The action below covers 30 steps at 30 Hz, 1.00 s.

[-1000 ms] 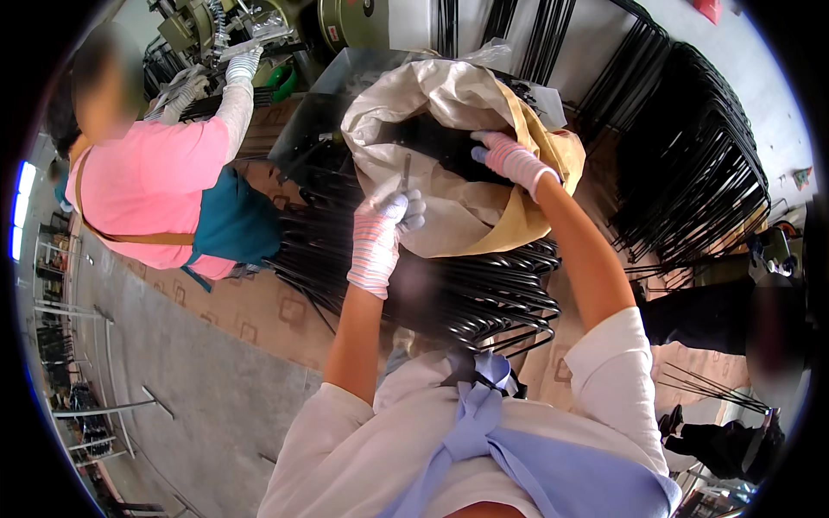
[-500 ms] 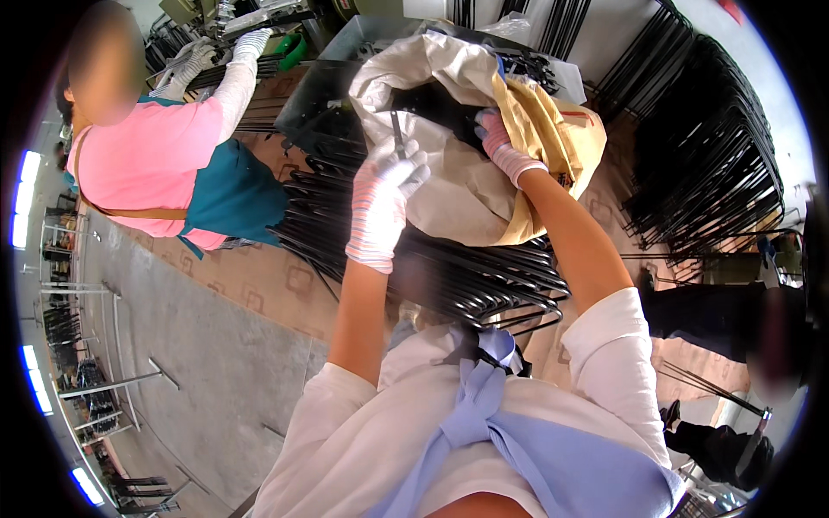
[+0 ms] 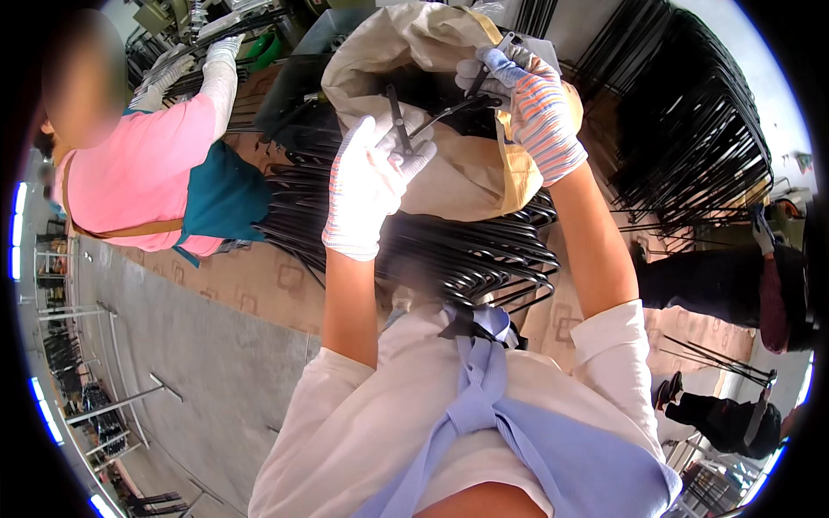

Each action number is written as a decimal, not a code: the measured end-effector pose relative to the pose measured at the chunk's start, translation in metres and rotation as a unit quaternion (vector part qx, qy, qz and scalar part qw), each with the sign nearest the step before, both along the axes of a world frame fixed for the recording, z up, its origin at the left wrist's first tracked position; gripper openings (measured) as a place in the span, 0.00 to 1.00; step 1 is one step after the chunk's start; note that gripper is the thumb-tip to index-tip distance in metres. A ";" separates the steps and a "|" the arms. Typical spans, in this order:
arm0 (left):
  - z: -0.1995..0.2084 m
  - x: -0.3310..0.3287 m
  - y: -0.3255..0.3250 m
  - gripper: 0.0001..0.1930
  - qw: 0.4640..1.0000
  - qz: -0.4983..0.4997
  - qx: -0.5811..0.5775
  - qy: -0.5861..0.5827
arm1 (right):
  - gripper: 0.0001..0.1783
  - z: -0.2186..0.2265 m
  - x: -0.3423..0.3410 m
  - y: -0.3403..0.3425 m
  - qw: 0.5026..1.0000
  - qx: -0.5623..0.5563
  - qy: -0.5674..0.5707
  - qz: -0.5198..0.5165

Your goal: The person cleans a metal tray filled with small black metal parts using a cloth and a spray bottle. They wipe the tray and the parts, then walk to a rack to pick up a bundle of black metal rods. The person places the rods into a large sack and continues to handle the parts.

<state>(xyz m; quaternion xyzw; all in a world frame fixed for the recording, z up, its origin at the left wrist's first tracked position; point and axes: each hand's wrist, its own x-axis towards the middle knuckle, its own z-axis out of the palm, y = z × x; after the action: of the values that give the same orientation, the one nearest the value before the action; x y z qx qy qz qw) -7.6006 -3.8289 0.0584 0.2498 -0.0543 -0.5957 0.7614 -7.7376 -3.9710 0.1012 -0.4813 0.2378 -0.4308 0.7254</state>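
Both my hands wear striped knit gloves. My left hand (image 3: pixel 370 186) is closed on a slim black metal strip (image 3: pixel 396 112) that sticks up past its fingers. To its right, above the mouth of a pale woven sack (image 3: pixel 367 47), my right hand (image 3: pixel 544 116) grips black metal brackets (image 3: pixel 509 40). A thin black arm (image 3: pixel 449 110) reaches from near the right hand toward the left fingers; whether it touches them I cannot tell. Dark pieces lie inside the sack, partly hidden by my hands.
Under the sack lies a stack of bent black metal tubes (image 3: pixel 475 259), with a grey bin (image 3: pixel 298 73) behind. A co-worker in a pink shirt (image 3: pixel 138 168) handles parts at left. More black frames (image 3: pixel 704 129) stand at right, near another person's dark-clothed legs (image 3: pixel 699 285).
My right hand has come up out of the sack and now holds black metal brackets above it. The left hand keeps its strip, now lower beside the sack's opening.
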 end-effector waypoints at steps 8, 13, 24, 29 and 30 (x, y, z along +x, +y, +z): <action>0.008 -0.033 -0.002 0.16 0.992 -0.075 -0.058 -0.087 | 0.05 -0.008 -0.012 0.026 0.998 0.049 -0.039 0.015; -0.001 -0.034 -0.010 0.22 0.987 -0.002 -0.040 -0.155 | 0.07 -0.026 -0.015 0.038 0.996 0.028 -0.087 0.022; 0.007 -0.028 -0.002 0.16 0.973 0.049 0.012 -0.225 | 0.06 -0.040 -0.010 0.056 0.990 -0.141 0.011 -0.013; 0.005 -0.022 0.001 0.17 0.971 0.031 -0.001 -0.239 | 0.07 -0.046 -0.005 0.060 0.968 -0.249 0.032 0.008; 0.005 -0.022 0.001 0.17 0.973 0.020 -0.003 -0.230 | 0.07 -0.048 -0.003 0.060 0.976 -0.212 0.034 0.021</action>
<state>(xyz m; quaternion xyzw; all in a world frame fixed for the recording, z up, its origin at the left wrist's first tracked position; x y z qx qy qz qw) -7.6226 -3.8279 0.0632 0.3793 -0.2245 -0.5064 0.7412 -7.7410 -3.9105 0.0528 -0.6434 0.1555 -0.4397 0.6071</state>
